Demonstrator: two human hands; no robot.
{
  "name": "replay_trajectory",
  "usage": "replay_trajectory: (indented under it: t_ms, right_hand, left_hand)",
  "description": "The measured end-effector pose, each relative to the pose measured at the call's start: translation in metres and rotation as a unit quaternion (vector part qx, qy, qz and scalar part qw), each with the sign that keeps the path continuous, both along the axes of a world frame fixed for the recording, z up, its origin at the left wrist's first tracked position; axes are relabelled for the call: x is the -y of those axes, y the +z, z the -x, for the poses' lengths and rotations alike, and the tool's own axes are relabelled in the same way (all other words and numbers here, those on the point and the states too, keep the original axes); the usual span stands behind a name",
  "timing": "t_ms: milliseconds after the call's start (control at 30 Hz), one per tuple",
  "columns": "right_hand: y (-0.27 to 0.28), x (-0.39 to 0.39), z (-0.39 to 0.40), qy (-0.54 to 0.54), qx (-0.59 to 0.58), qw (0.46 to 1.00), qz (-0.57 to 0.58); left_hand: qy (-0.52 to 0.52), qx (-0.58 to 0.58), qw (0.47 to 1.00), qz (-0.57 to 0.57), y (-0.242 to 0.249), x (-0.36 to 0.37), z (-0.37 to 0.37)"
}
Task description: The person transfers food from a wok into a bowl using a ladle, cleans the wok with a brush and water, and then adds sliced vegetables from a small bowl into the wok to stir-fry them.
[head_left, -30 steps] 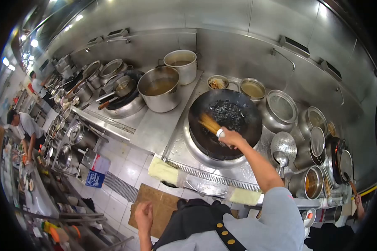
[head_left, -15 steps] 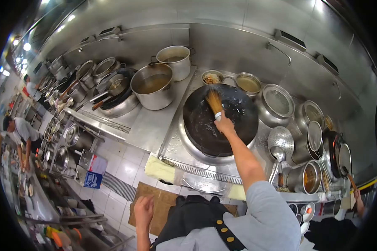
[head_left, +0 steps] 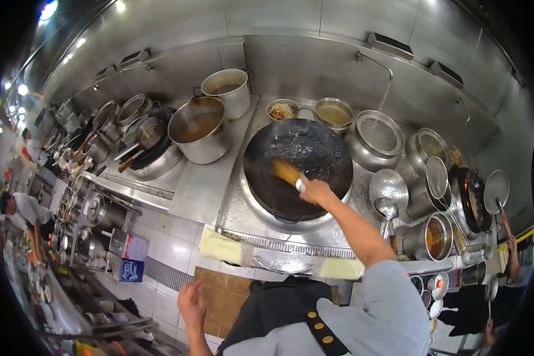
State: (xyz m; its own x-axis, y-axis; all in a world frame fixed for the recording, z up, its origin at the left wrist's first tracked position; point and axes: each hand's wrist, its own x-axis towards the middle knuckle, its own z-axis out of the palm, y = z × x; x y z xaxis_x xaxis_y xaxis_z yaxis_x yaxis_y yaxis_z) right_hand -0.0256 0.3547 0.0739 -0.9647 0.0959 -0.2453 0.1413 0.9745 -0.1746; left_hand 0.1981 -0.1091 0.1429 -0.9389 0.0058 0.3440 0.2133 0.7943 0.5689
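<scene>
My right hand (head_left: 316, 193) is closed around the white-wrapped handle of a bamboo wok brush (head_left: 286, 172). Its straw-coloured bristles press toward the left part of a big black wok (head_left: 264, 193) and are smeared by motion. Wet, shiny patches cover the wok's upper inside. The wok rests on a round steel burner ring (head_left: 323, 223). Away from the stove, my left hand (head_left: 192, 304) hangs low at my left side above the floor, fingers loosely curled, with nothing visible in it.
Behind the wok stand a food bowl (head_left: 283, 110) and a pot of liquid (head_left: 333, 114). Water runs from a tap (head_left: 375, 59) near a lidded pot (head_left: 378, 135). A perforated skimmer (head_left: 388, 188) and a ladle (head_left: 386, 207) lie right. Large stockpots (head_left: 200, 139) stand left; other people work at both sides.
The brush has moved down and left inside the wok, from its upper part toward the left wall. Water now runs from the tap. My left hand has loosened slightly. The camera view has shifted.
</scene>
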Motion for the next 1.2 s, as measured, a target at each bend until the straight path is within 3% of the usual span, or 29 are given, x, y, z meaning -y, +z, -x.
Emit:
replay_trajectory:
  t_ms: [100,167,233,300,367,400,467,500,600,633,700,800,833,900,933,967,1033,1067,1100,1167,1200]
  right_hand:
    - [0.051,-0.021,-0.039,0.036,0.103,0.993,-0.055]
    - [0.026,-0.068,-0.021,-0.067,0.066,0.99,-0.108]
    - [-0.026,-0.088,0.019,-0.12,-0.053,0.989,-0.068]
    - [-0.017,-0.062,0.046,-0.059,-0.027,0.995,-0.079]
    - [-0.013,-0.026,0.063,-0.143,-0.121,0.982,0.017]
    - [-0.013,-0.011,0.072,-0.137,-0.124,0.983,0.019]
    - [-0.016,0.028,0.084,-0.284,-0.117,0.939,0.155]
    - [-0.024,0.045,0.091,-0.288,-0.089,0.921,0.246]
    - [-0.019,0.096,0.083,-0.174,-0.041,0.95,0.255]
    - [0.032,0.11,0.046,-0.138,0.011,0.95,0.279]
    - [0.066,0.096,-0.003,-0.022,0.108,0.959,0.261]
    - [0.091,0.017,-0.07,0.06,0.242,0.936,0.249]
    - [0.096,-0.02,-0.085,0.074,0.296,0.921,0.243]
    - [0.121,-0.078,-0.101,-0.02,0.307,0.943,0.125]
    - [0.1,-0.107,-0.1,0.006,0.205,0.974,-0.096]
    - [0.077,-0.13,-0.09,0.049,0.086,0.945,-0.311]
    - [0.08,-0.138,-0.102,-0.05,-0.108,0.951,-0.286]
    - [0.142,-0.088,-0.131,-0.058,-0.135,0.972,-0.183]
    - [0.134,-0.087,-0.136,-0.067,-0.165,0.977,-0.116]
    - [0.101,-0.098,-0.146,-0.058,-0.112,0.986,-0.106]
    - [0.075,-0.115,-0.148,0.007,-0.061,0.981,-0.185]
  left_hand:
    - [0.077,0.017,0.997,-0.016,-0.026,0.036,-0.025]
    - [0.13,0.042,0.991,-0.01,-0.027,0.044,-0.04]
    - [0.14,0.045,0.988,-0.037,-0.017,0.03,-0.042]
    - [0.117,0.013,0.993,0.013,-0.009,0.023,-0.036]
    - [0.087,-0.017,0.996,0.005,0.023,-0.001,-0.024]
    - [0.068,-0.028,0.997,-0.005,0.014,0.001,-0.018]
    - [0.033,-0.031,0.999,0.0,0.023,-0.016,-0.003]
    - [-0.009,-0.031,0.999,0.004,0.027,-0.027,0.004]
    - [-0.097,-0.057,0.994,-0.011,0.022,-0.051,0.025]
    - [-0.101,-0.057,0.993,-0.014,0.02,-0.059,0.03]
    - [-0.157,-0.067,0.984,-0.046,0.016,-0.072,0.038]
    - [-0.22,-0.063,0.971,-0.063,0.014,-0.095,0.05]
    - [-0.257,-0.067,0.961,-0.074,0.013,-0.106,0.054]
    - [-0.335,-0.054,0.939,-0.063,0.011,-0.136,0.069]
    - [-0.367,-0.053,0.927,-0.057,0.009,-0.154,0.077]
    - [-0.397,-0.061,0.913,-0.072,0.001,-0.175,0.087]
    - [-0.423,-0.063,0.9,-0.084,-0.041,-0.211,0.12]
    - [-0.429,-0.084,0.896,-0.074,-0.056,-0.221,0.131]
    - [-0.417,-0.054,0.906,-0.054,-0.074,-0.232,0.144]
    - [-0.388,-0.042,0.92,0.006,-0.098,-0.246,0.155]
    - [-0.369,-0.105,0.923,-0.032,-0.11,-0.247,0.156]
